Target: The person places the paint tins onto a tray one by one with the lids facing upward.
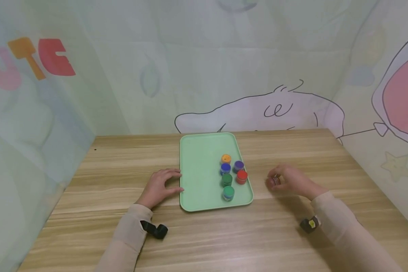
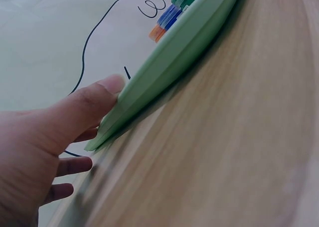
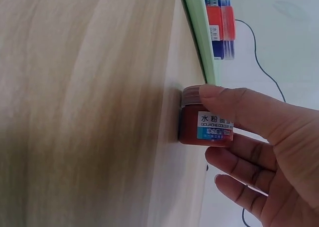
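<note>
My right hand [image 1: 290, 181] grips a brownish-red gouache paint jar [image 3: 205, 119] between thumb and fingers, to the right of the tray. The jar is tipped on its side, its lid toward the tray, at the tabletop; whether it touches the wood I cannot tell. At the left edge of the light green tray [image 1: 200, 158], my left hand [image 1: 159, 187] has its fingers loosely extended, the thumb touching the rim. Inside the tray's right half stand several paint jars: orange [image 1: 226, 159], blue [image 1: 225, 169], purple [image 1: 238, 166], red [image 1: 241, 176], dark green [image 1: 226, 180] and lighter green [image 1: 228, 193].
The tray lies on a wood-grain table [image 1: 217, 238]. A printed cloth backdrop [image 1: 129, 75] rises behind the table and along its sides. Small black devices are strapped to the left wrist [image 1: 154, 229] and right wrist [image 1: 309, 224].
</note>
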The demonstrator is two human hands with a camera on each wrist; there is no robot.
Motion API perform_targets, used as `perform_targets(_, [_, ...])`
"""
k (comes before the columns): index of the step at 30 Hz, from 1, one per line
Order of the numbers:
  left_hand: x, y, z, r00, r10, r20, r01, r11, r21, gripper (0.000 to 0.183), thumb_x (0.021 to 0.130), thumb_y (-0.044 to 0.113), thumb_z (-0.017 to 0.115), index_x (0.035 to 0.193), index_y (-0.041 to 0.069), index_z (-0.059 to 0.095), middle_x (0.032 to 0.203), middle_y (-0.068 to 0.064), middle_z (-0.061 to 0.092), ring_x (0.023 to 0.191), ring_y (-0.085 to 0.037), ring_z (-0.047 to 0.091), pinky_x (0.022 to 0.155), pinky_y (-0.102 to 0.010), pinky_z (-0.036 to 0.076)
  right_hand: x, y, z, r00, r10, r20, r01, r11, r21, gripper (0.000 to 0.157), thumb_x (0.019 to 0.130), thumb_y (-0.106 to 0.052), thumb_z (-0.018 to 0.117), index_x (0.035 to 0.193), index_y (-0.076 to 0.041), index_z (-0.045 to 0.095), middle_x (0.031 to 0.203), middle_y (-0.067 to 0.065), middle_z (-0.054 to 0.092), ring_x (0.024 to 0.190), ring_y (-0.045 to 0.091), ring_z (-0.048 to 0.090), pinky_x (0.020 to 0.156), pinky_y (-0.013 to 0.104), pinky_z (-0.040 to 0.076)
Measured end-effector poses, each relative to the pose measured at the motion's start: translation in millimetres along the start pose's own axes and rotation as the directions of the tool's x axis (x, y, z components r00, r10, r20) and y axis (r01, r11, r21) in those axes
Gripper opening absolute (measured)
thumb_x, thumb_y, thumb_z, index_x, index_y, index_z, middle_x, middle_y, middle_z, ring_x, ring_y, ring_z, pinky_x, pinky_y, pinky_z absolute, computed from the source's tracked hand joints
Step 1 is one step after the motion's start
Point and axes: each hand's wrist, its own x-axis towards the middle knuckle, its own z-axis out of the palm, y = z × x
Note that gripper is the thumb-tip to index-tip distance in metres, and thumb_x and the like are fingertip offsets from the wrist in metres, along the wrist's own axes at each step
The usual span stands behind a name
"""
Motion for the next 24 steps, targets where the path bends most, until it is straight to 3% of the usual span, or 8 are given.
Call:
perform_targets(12, [-0.1,0.4,-0.8,1.000,-0.001,0.006,0.001,1.000,0.008,0.048,0.076,0.036,0.079,0.117,0.014,0.068,0.130,-0.007,0.063,0.124,-0.033,0.054,0.106,-0.058,0.037,1.2,0.4,4.2,1.000,-0.015,-0.009,0.015,0.999,-0.034,0.026,0.074,-0.011,0.077,0.100,-0.010,0.071,0.097,0.003,0.070,0.092,0.020,0.063,0.084,0.041,0.054])
perform_targets(24, [-0.1,0.4,-0.5,1.000,0.003,0.004,-0.003,1.000,0.010,0.048,0.076,0.036,0.079,0.117,0.013,0.068,0.129,-0.007,0.063,0.124,-0.033,0.054,0.106,-0.058,0.037,3.9,1.4,2.2,1.000,0.022,-0.004,-0.021,0.998,0.059,0.019,0.076,-0.010,0.076,0.094,-0.010,0.068,0.088,-0.002,0.068,0.082,0.009,0.060,0.074,0.028,0.054])
